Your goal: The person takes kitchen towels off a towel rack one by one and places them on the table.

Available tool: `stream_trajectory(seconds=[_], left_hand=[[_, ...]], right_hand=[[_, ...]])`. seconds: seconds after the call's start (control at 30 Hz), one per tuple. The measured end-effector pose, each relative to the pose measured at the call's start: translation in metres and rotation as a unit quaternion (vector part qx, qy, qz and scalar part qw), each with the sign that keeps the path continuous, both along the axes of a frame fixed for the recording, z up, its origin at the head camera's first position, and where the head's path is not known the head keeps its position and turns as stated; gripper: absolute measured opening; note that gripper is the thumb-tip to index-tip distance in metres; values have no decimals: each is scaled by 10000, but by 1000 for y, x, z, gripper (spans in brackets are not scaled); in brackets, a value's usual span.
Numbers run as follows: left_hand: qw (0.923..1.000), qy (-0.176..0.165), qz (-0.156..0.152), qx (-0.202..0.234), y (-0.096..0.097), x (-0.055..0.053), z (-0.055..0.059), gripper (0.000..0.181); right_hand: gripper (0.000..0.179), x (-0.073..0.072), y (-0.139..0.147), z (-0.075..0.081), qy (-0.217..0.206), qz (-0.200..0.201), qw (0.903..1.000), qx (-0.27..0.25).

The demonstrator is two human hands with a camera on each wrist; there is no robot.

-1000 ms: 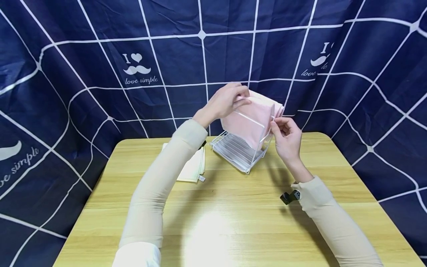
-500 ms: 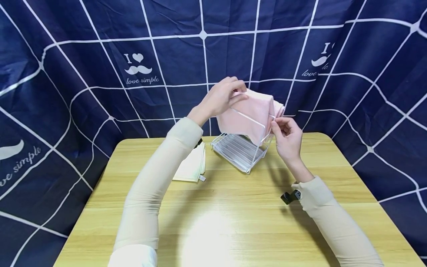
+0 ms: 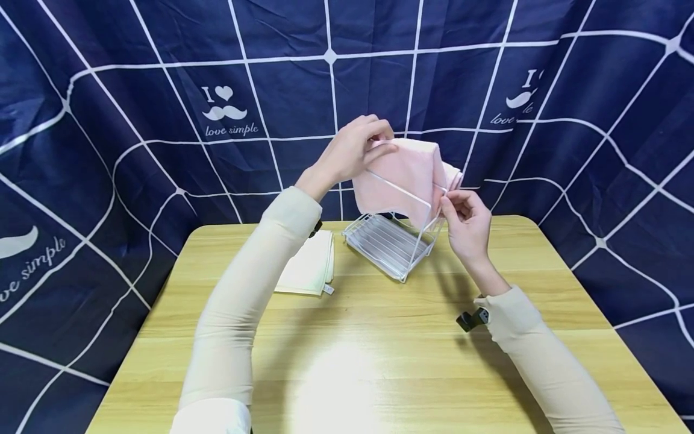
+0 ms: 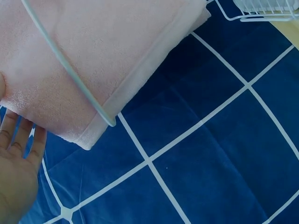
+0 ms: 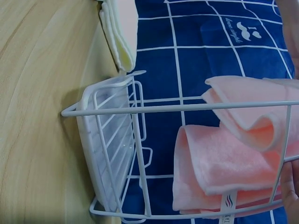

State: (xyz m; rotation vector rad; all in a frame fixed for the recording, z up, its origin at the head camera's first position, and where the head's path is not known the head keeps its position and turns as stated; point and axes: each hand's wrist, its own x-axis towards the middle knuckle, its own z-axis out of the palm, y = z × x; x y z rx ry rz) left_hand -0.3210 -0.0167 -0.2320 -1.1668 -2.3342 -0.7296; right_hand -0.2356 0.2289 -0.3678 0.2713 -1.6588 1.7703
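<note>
Cloth (image 3: pixel 306 265): pale, folded, lying on the left of the table (image 3: pixel 336 349), apart from the rack, judged set aside to leave working room.
Left hand (image 3: pixel 355 147): pinches the towel's upper left part between thumb and fingers, presumably to hold the fabric raised and spread.
Pink towel (image 3: pixel 401 166): within the rack's upper frame, behind the near bar, above the tray (image 5: pixel 86 135); supporting rail cannot be told.
White rack (image 5: pixel 177 108): stands toward the far edge, tray at base, likely for drips.
Right hand (image 3: pixel 468 226): pinches the frame's upper right corner, apparently for steadying.
</note>
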Motion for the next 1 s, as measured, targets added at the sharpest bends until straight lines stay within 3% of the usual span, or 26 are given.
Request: stream_trajectory(seconds=[0.3,0.6,1.0], left_hand=[[9997,-89,66,198,-9,4,9,23],[9992,-50,113,374,-18,7,14,23],[9971,-2,47,760,-33,12,14,24]], right_hand=[[25,-1,0,0,53,61,9999,-71],[25,-1,1,0,11,67,10000,-38],[9,-1,0,0,20,43,10000,-47]])
